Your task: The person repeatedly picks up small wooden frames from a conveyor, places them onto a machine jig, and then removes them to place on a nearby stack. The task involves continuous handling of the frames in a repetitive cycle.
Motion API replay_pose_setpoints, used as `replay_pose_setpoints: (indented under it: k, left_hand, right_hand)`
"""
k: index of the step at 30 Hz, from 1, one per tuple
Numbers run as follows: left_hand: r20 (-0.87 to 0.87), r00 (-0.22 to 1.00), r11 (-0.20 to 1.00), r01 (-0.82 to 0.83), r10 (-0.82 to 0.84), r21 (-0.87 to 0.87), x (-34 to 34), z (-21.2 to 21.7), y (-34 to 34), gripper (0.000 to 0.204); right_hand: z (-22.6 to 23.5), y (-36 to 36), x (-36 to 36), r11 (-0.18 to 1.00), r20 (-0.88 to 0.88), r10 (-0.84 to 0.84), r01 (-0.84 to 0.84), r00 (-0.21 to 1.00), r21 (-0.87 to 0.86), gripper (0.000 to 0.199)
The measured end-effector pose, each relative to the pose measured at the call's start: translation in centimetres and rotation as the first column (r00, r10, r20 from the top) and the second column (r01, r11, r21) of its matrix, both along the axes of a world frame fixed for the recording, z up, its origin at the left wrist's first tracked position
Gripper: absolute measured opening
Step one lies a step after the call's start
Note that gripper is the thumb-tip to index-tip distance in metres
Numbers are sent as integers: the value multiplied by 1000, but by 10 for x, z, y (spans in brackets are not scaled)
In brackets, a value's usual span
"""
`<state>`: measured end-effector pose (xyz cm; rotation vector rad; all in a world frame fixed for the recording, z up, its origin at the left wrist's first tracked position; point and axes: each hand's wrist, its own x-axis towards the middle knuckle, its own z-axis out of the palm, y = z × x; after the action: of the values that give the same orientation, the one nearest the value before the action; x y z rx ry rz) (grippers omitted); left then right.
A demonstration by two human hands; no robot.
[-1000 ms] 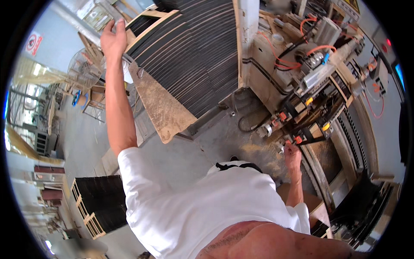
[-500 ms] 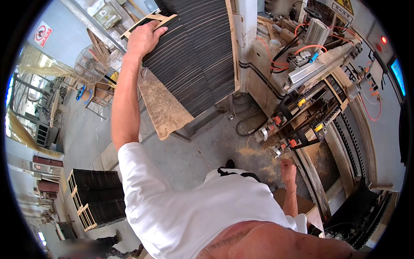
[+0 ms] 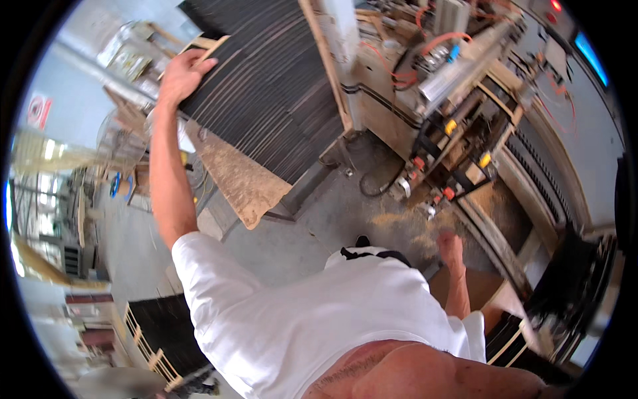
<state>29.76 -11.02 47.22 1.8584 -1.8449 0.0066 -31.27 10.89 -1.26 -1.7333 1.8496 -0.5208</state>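
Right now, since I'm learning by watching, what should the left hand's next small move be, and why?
I'd probably steady the left hand against the pale wooden strip: it's the only hand at the dark stack; the right hand is well away.

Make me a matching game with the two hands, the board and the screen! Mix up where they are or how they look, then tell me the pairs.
1. left hand
2. right hand
3. board
4. screen

A. glowing blue
B. at the edge of the dark stack
C. tan
D. just left of the long rail in the picture

Pairs: 1-B, 2-D, 3-C, 4-A
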Motion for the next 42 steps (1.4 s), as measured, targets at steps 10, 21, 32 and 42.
replay_pose_setpoints:
  k: [10, 21, 32, 42]
  left_hand:
    - [58, 993, 748, 115, -102, -654, -60, -23, 24, 40]
    - [-757, 409, 587, 809, -510, 42, -419, -340, 77, 32]
    - [-894, 396, 660, 732, -209, 170, -525, -373, -40, 39]
    - [-986, 166, 752, 651, -13, 100, -634, -377, -190, 35]
  right_hand:
    - [152, 51, -73, 812, -56, -424, 352, 904, -466, 26]
    - [163, 315, -174, 372, -588, -786, 905, 188, -208, 29]
    - [120, 337, -170, 184, -218, -972, 873, 92, -452, 5]
    - [183, 218, -145, 33, 42, -998, 903, 56, -428, 26]
